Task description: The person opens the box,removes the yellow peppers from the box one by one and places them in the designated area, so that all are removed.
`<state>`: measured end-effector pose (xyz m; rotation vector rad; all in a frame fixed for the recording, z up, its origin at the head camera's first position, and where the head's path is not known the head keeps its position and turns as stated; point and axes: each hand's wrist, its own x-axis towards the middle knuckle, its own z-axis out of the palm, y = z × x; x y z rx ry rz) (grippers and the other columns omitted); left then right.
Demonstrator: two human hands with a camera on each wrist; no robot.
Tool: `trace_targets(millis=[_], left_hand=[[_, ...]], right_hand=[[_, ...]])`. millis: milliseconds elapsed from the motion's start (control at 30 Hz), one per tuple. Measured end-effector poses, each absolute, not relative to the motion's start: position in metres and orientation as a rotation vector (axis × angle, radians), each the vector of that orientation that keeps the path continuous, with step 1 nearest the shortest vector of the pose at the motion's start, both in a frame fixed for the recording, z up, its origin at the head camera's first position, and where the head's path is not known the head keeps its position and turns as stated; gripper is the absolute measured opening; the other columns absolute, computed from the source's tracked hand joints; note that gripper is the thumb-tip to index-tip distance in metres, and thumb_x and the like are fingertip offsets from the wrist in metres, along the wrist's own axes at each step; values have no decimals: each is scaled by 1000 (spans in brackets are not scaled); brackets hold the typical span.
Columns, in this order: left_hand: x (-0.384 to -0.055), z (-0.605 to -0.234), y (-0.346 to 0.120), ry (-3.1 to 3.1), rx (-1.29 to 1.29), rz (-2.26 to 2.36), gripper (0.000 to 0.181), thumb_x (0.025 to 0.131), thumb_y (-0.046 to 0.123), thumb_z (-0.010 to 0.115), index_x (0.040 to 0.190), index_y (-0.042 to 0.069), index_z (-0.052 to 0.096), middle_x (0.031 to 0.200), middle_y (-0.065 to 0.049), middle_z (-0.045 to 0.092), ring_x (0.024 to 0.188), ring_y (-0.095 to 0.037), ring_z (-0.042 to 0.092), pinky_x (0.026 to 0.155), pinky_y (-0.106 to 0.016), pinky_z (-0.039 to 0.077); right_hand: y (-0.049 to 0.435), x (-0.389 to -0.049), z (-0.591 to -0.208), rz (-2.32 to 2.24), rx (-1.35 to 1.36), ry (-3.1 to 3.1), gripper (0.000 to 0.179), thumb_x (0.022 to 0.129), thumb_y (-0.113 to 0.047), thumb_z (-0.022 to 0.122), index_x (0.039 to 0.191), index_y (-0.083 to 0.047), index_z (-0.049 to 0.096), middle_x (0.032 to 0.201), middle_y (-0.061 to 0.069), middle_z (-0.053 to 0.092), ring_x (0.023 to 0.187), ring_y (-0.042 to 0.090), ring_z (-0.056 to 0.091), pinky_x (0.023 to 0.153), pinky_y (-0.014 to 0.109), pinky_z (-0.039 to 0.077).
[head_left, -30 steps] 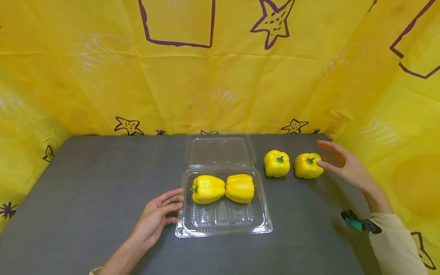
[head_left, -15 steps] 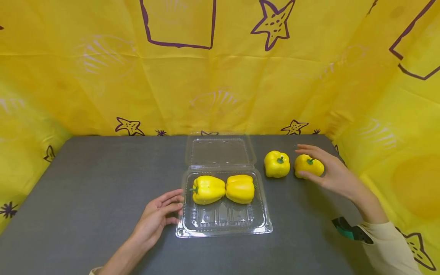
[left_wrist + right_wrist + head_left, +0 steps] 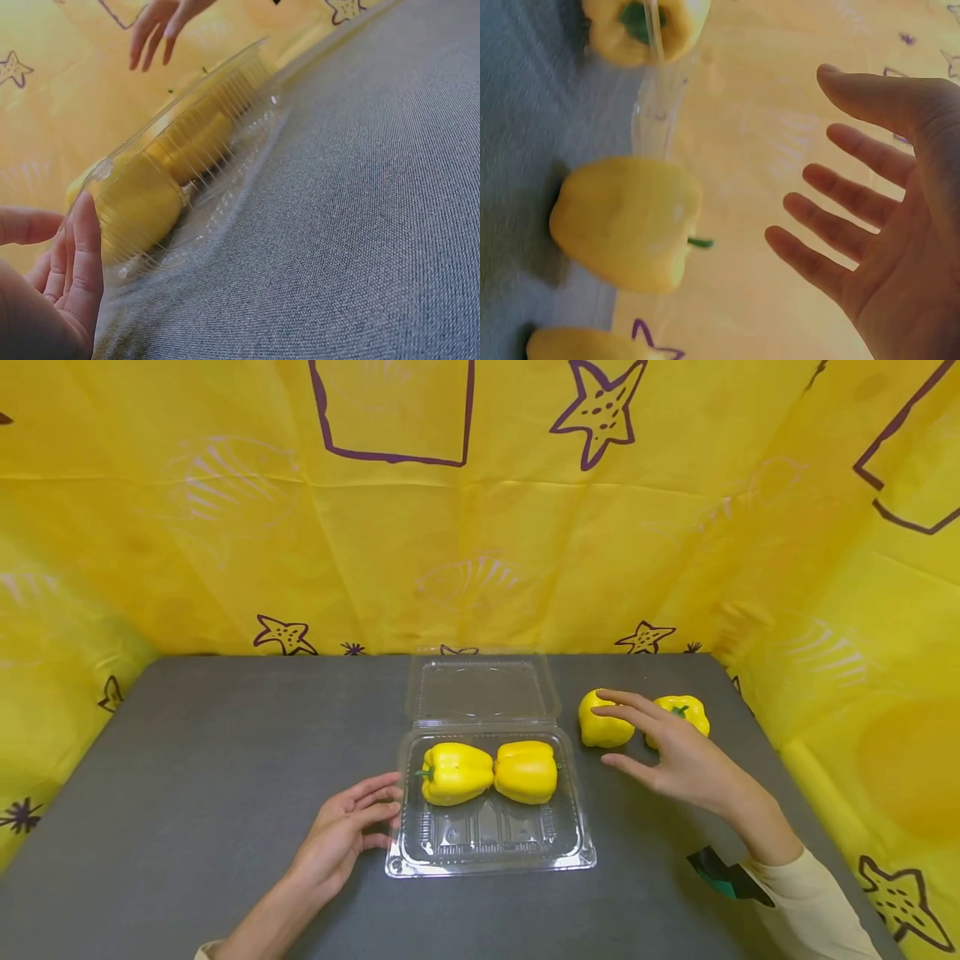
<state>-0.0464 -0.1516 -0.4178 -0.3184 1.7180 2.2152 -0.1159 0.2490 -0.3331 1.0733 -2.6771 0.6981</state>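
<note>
A clear plastic clamshell container lies on the table with its lid folded back. Two yellow bell peppers lie on their sides in its far half: the left pepper and the right pepper. My left hand touches the container's left rim, fingers fairly straight. Beyond the container's right side, a third yellow pepper stands upright, its green stem hidden by fingers in the head view. Above it hovers my right hand, fingers spread; the right wrist view shows a gap between that hand and the pepper.
Another upright yellow pepper stands at the far right, partly behind the right hand. Yellow patterned cloth hangs behind and beside the dark grey table. A dark and green wrist strap hangs by the right sleeve.
My right hand has moved left, from the far-right pepper to over the pepper nearer the container. The left hand and the container have stayed in place.
</note>
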Motion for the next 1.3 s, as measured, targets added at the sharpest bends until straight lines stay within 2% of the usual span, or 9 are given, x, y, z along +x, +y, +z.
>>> trace_targets(millis=[100,267,433,633,767,1300], left_hand=[[-47,-417,-151,1724,-317,2209,55,89,-1,64,140,-5,45,106,-3,64,77,-14,62,62,-28,57],[-47,-417,-151,1732,-326,2203,54,89,0,64,140,-4,46,107,-4,64,78,-14,62,62,-28,57],[-46,-418,-152,1734,-340,2207,54,89,-1,63,140,-4,46,107,-4,64,78,-15,62,61,-27,57],[-46,-419,-151,1725,-333,2204,54,90,0,64,140,-4,46,108,-4,64,79,-15,62,63,-27,57],[-47,-420,-151,1731,-330,2200,54,89,0,64,140,-4,46,108,-4,64,79,-15,62,62,-27,56],[-48,-419,-152,1722,-317,2208,54,89,-1,64,140,-4,46,108,-3,64,79,-15,61,62,-28,57]], right_hand=[[243,-117,-334,682,1103,-2676,57,79,-15,82,131,-13,59,144,9,48,127,28,51,97,44,45],[229,-120,-333,679,1145,-2665,57,79,-18,82,130,-11,59,146,9,46,129,28,48,99,48,45],[213,-123,-331,691,1140,-2714,57,83,-24,79,134,-11,57,150,7,41,130,30,47,98,48,48],[199,-125,-326,683,1164,-2743,57,86,-27,77,137,-12,55,153,8,38,134,31,43,103,50,44],[188,-127,-324,677,1229,-2738,57,88,-29,74,138,-12,54,154,7,36,136,28,41,106,47,43],[155,-134,-327,647,1330,-2787,56,88,-28,74,138,-12,54,154,6,35,138,24,38,107,42,43]])
